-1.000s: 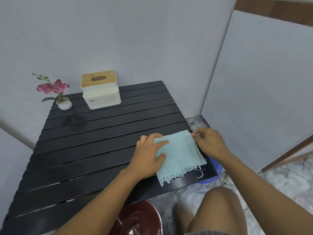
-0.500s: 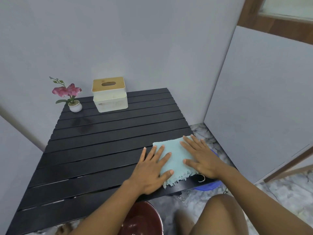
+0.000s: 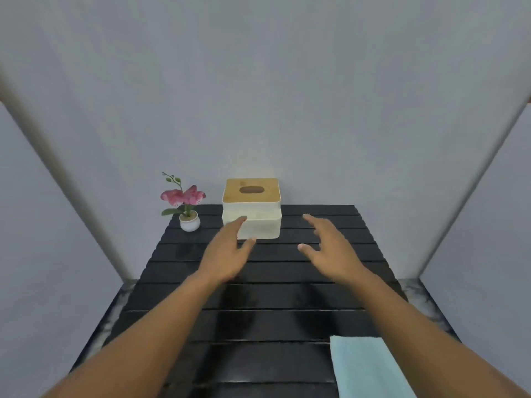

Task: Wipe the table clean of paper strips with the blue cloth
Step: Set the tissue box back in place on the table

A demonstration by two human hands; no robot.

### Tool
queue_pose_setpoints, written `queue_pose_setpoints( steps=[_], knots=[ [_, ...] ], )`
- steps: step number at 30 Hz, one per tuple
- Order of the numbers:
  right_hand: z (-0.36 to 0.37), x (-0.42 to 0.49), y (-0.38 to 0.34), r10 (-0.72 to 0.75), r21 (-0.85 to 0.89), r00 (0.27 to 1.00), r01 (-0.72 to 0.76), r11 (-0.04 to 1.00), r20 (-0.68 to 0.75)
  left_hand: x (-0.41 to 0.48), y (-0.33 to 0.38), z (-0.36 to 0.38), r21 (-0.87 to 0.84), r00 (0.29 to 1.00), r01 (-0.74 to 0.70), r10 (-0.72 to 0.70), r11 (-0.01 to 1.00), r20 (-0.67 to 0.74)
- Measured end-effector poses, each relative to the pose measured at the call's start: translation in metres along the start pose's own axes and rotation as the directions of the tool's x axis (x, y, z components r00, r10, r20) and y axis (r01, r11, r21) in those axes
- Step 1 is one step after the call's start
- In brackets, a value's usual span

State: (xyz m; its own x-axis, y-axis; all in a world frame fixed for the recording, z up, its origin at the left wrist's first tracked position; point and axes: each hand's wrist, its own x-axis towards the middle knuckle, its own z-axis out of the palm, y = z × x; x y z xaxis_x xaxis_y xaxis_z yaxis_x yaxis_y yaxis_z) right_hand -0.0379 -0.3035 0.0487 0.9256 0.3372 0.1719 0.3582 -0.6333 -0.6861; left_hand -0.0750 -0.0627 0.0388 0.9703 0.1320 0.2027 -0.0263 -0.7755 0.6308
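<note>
The blue cloth (image 3: 365, 369) lies flat at the near right corner of the table (image 3: 273, 326). Its long axis runs from the far side toward the person, and the right forearm partly covers it. The left hand (image 3: 227, 254) and right hand (image 3: 330, 251) hover well beyond it near the tissue box (image 3: 252, 208), fingers spread and holding nothing.

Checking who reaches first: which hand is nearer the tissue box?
Left. The left hand reaches the front left of the tissue box; the right hand is off to its right, apart from it.
</note>
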Motion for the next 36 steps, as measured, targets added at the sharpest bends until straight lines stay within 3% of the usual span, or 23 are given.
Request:
queue_pose_setpoints(
  steps=[4,8,12,18,25,36],
  knots=[
    [0.039,0.059,-0.013,-0.028,0.056,0.999,0.027,0.998,0.019,0.043,-0.045,-0.009,0.032,0.99,-0.09,0.093,0.995,-0.107],
    [0.072,0.097,-0.004,-0.045,0.089,0.999,0.045,0.995,0.009,0.074,-0.081,0.001,0.015,0.991,-0.103,0.103,0.995,-0.088],
    [0.095,0.119,0.015,-0.032,0.089,0.999,0.033,0.995,-0.016,0.089,-0.104,0.012,-0.102,0.989,-0.147,0.144,0.984,-0.043],
    [0.109,0.128,0.035,-0.058,0.038,0.987,0.064,0.997,-0.153,0.094,-0.114,0.025,-0.236,0.988,-0.147,0.13,0.961,-0.086],
    [0.088,0.12,0.04,-0.052,0.048,0.984,0.061,0.997,-0.172,0.09,-0.091,0.034,-0.263,0.991,-0.106,0.08,0.959,-0.107],
    [-0.024,0.077,0.122,0.071,0.049,0.973,-0.062,0.997,-0.217,0.106,0.029,0.122,-0.298,0.986,-0.167,0.161,0.94,-0.045]
  ],
)
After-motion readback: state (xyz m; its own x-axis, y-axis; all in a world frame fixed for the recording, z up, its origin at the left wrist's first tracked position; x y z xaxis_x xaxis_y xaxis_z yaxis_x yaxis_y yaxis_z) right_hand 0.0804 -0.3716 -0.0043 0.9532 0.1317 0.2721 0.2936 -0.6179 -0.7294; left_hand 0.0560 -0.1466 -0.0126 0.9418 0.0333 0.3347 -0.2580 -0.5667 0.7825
